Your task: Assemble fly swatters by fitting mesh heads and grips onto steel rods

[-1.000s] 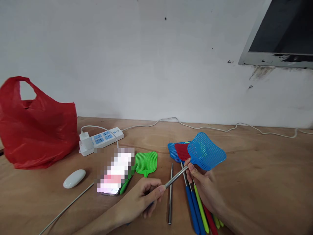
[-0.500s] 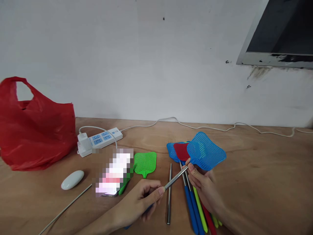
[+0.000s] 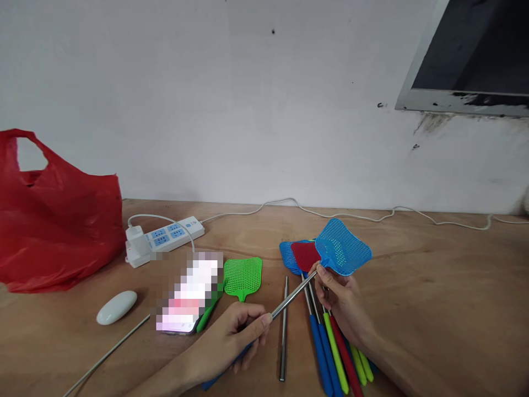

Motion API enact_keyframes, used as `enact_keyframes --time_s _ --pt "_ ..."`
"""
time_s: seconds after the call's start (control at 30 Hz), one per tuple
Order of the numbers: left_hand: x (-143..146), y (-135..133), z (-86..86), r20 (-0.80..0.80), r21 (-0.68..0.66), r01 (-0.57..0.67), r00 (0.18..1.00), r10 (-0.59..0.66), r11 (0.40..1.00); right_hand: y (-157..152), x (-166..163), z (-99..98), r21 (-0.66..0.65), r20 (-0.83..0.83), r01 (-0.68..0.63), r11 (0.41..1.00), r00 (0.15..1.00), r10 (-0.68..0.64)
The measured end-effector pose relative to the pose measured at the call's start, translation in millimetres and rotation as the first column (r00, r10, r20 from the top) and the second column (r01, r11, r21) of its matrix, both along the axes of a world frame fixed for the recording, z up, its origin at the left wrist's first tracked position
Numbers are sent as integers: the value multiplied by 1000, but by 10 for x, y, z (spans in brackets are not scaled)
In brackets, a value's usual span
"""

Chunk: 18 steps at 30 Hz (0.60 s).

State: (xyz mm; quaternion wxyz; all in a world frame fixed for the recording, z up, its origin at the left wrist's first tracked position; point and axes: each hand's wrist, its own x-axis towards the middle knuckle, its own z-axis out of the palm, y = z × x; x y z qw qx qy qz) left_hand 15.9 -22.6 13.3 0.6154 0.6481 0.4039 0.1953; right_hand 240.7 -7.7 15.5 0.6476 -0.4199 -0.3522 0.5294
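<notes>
A blue fly swatter (image 3: 345,248) is held slantwise in both hands above the table. My left hand (image 3: 243,333) is closed around its blue handle, near where the metal rod begins. At the other end, my right hand (image 3: 336,289) pinches the neck where the rod meets the mesh head. Beneath my right hand lies a bundle of fly swatters with blue, yellow-green and red handles; a red mesh head (image 3: 305,256) shows among them. A loose metal rod (image 3: 283,331) rests between my hands. Left of it is a green swatter head (image 3: 243,275).
At the left stands a red plastic bag (image 3: 61,220). A white power strip (image 3: 169,237) with a plugged-in charger lies near a lit phone (image 3: 192,298), its screen blurred. A white oval object (image 3: 117,307) sits in front, and a thin white cable (image 3: 339,215) runs along the wall.
The swatter's mesh head and my right hand have shifted slightly up and left, and a longer stretch of rod shows between my hands. The whole view has drifted slightly. Both grips continue.
</notes>
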Motion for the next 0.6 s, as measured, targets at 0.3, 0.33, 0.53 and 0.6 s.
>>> enact_keyframes --time_s 0.3,0.33,0.53,0.6 --pt "-38 3 0 -47 2 -23 999 24 1000 46 52 -16 31 -127 127 991 984 -122" --pt "-46 9 2 -61 -6 -10 998 9 1000 56 66 -24 37 -132 149 988 981 -143" --pt "-31 9 8 -67 90 15 998 -9 996 48 72 -38 24 -137 196 980 972 -191" --pt "1 -10 -8 -54 130 -18 998 25 991 0 23 -51 -2 -104 156 988 982 -155"
